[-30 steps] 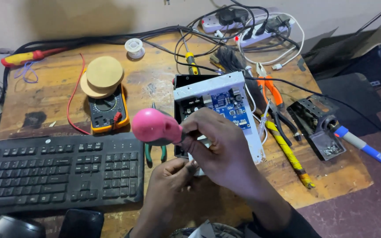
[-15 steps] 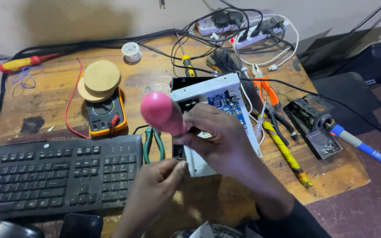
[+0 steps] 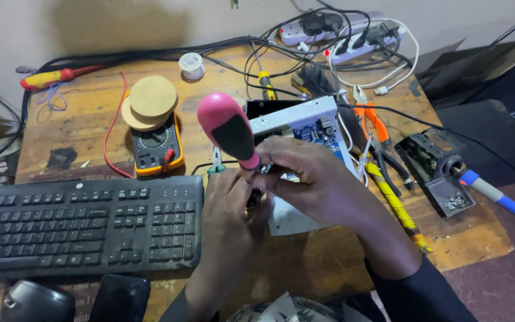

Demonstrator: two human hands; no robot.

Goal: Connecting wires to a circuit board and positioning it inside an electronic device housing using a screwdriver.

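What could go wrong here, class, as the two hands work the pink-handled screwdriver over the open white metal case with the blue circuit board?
1. The pink-handled screwdriver, gripped by the right hand, could slip and gouge the blue circuit board.
2. The left hand sits close under the tip, so a slip might jab its fingers.
3. Black cables cross the white metal case and the orange-handled pliers; snagging one may drag tools off the wooden table.

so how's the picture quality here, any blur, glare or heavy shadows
Head view: mostly sharp, keyboard keys and multimeter crisp; the pink screwdriver handle carries a soft highlight and slight softness; light from above throws a broad dark shadow on the wall top left; hands, left hand and right hand, shade the white case beneath; mild wide-angle bend at the edges.
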